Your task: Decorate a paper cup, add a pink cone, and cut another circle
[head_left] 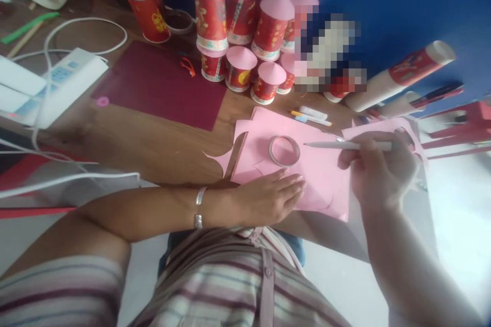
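My left hand lies flat on a stack of pink paper, its fingers stretched out just below a round ring, perhaps a slice of cardboard tube. Pink paper shows through the ring's middle. Between the fingers of my right hand is a slim pale pen. Its tip points left, a short way right of the ring; whether it touches the paper I cannot tell. Curved cut-outs show in a pink offcut at the stack's left side.
Red paper cylinders with pink cone tops stand stacked behind the paper. A dark red sheet lies to the left, near a white power strip and cables. A long cardboard tube leans at the right. Pens lie behind the stack.
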### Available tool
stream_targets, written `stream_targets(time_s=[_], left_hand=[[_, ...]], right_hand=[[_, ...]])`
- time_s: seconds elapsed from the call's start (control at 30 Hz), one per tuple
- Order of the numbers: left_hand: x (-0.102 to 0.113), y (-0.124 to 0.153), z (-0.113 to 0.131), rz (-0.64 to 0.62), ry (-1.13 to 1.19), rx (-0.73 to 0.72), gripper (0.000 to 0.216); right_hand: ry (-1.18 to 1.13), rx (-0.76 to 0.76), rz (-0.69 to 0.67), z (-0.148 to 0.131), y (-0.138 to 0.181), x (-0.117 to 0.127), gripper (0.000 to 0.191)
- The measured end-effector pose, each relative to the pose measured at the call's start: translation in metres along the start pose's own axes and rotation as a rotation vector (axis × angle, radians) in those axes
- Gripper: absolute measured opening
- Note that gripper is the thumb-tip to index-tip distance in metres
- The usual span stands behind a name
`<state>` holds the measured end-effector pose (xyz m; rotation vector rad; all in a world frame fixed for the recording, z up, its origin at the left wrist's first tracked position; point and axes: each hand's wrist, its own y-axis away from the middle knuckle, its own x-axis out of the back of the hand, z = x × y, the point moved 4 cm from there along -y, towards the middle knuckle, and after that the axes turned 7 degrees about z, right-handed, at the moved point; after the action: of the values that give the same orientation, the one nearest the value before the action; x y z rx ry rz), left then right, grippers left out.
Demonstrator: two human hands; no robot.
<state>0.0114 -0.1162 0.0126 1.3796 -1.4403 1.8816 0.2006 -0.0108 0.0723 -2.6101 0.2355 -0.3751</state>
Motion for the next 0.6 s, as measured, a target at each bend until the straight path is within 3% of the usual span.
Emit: stream_targets(time_s=[0.1, 0.33, 0.6], left_hand=[[-0.002, 0.001, -0.009, 0.036, -0.056, 0.046, 0.044], [-0.006, 0.007, -0.014, -0.013, -0.104, 0.142, 0.051], [-0.006, 0.01, -0.018, 0.016, -0.051, 0.162, 0.051]], right_hand=[[-0.028, -0.027, -0.049, 0.003, -0.01, -0.009, 0.024], [0.025, -0.13, -0.197, 0.003, -0.036, -0.041, 0.027], [-0.043, -0.186, -0.592, 0.009, -0.066, -0.097, 0.042]])
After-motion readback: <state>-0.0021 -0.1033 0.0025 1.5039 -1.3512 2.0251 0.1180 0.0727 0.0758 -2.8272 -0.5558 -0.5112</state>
